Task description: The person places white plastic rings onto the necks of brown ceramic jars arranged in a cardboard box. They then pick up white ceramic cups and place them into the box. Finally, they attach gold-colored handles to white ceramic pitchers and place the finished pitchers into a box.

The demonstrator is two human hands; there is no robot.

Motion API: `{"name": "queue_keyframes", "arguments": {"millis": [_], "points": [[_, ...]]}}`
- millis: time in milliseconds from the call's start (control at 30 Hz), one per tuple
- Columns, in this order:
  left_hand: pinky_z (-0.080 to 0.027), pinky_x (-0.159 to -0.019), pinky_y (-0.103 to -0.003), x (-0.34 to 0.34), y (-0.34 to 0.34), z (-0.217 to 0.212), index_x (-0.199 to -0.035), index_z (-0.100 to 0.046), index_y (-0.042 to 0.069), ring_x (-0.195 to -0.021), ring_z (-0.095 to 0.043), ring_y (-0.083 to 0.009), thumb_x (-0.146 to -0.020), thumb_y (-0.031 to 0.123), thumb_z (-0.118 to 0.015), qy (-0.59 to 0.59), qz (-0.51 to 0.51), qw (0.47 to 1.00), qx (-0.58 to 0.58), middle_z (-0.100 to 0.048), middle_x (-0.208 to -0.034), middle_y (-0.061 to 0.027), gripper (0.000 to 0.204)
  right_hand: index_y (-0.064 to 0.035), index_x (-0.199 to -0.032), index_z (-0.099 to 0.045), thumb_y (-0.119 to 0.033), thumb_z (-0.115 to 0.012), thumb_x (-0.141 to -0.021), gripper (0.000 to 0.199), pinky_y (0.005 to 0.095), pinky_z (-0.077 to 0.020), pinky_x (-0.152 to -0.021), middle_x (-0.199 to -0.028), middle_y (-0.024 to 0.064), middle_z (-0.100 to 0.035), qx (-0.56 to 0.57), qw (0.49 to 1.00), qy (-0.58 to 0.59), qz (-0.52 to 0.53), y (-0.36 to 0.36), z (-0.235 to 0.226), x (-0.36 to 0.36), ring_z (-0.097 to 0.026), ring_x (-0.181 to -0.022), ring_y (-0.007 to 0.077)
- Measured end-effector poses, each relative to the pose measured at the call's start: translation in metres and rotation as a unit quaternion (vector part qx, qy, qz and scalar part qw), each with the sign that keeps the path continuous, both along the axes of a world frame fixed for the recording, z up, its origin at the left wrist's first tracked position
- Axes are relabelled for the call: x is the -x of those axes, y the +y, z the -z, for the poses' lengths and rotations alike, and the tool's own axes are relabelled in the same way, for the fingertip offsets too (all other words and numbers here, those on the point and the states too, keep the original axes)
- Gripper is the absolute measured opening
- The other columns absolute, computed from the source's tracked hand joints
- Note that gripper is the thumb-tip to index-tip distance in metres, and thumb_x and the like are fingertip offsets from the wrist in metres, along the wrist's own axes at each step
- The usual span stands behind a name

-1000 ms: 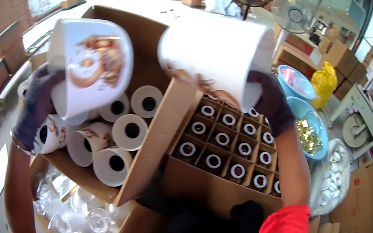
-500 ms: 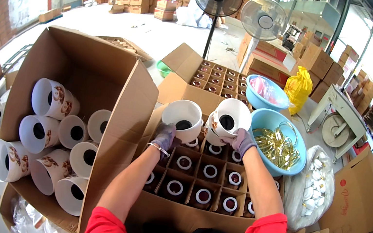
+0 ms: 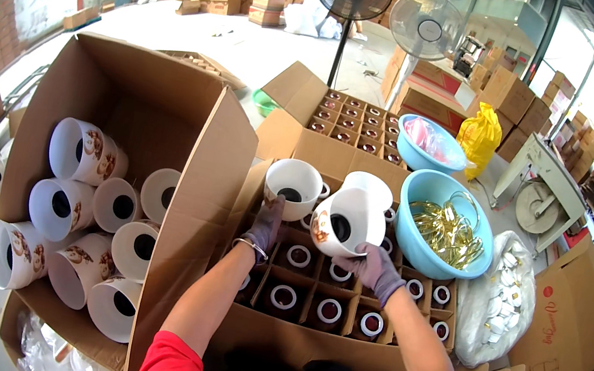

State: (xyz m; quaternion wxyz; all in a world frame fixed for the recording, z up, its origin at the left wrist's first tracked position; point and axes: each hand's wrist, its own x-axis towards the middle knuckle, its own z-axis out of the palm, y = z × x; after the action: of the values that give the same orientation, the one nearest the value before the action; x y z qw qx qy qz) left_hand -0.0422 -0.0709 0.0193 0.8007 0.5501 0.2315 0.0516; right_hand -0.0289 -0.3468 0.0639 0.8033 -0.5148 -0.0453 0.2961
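Your left hand (image 3: 264,226), gloved in grey, sits just left of the frame's centre with its fingers wrapped around the lower side of a white mug (image 3: 292,188), whose open mouth faces up toward you. Your right hand (image 3: 375,268), also gloved, is a little right of centre, fingers curled under a second white mug (image 3: 338,227) that is tilted on its side so its dark opening points toward the lower left; a brown printed picture shows on its wall. The two mugs are just beside each other, and a third white one (image 3: 369,185) peeks out right behind them. Both held mugs hover over the divided carton (image 3: 309,298) in the lower middle of the frame, where cardboard partitions form cells that already hold mugs seen as white rings. To the left, a big open cardboard box (image 3: 145,105) lies with a heap of white printed mugs (image 3: 83,220) stacked on their sides. Right of your hands stands a light blue bowl (image 3: 419,206) filled with gold-coloured metal pieces (image 3: 450,235), and past it a clear bag of small white lids (image 3: 502,298). In the upper middle sit another filled divided carton (image 3: 358,123) and two standing fans (image 3: 387,0).
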Motion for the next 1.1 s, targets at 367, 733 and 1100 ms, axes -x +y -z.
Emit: {"name": "queue_keyframes", "arguments": {"millis": [367,733,1100], "points": [[-0.050,-0.071,-0.035,-0.037,0.031,0.006,-0.123,-0.057,0.017,-0.086,-0.064,-0.0213,-0.096,0.030,-0.053,-0.086,-0.034,0.994,0.059,-0.064,-0.114,-0.0056,0.031,0.0036,-0.140,-0.035,-0.019,-0.053,-0.096,0.052,0.0514,-0.0508,-0.102,-0.137,0.0237,-0.048,-0.091,0.993,0.030,0.070,0.014,0.041,-0.003,-0.055,-0.122,0.0385],[-0.049,-0.088,-0.038,0.274,0.077,-0.215,-0.123,-0.062,0.002,-0.096,-0.062,-0.0276,-0.092,0.012,-0.063,-0.275,-0.098,0.723,-0.627,-0.065,-0.107,-0.0125,0.033,-0.0048,-0.150,-0.032,-0.028,-0.049,-0.104,0.054,0.0392,-0.0437,-0.105,-0.143,0.0144,-0.045,-0.020,0.985,-0.032,0.170,0.005,0.030,0.114,-0.053,-0.120,0.0267],[-0.050,-0.088,-0.045,0.516,0.280,-0.124,-0.114,-0.065,0.002,-0.099,-0.067,-0.0365,-0.076,0.032,-0.078,0.361,-0.296,0.593,-0.656,-0.071,-0.102,-0.0203,0.050,-0.0002,-0.153,-0.028,-0.011,-0.055,-0.097,0.063,0.0304,-0.0487,-0.094,-0.140,0.0185,-0.044,0.130,0.952,-0.250,-0.120,0.086,-0.035,0.216,-0.057,-0.114,0.0216]]}}
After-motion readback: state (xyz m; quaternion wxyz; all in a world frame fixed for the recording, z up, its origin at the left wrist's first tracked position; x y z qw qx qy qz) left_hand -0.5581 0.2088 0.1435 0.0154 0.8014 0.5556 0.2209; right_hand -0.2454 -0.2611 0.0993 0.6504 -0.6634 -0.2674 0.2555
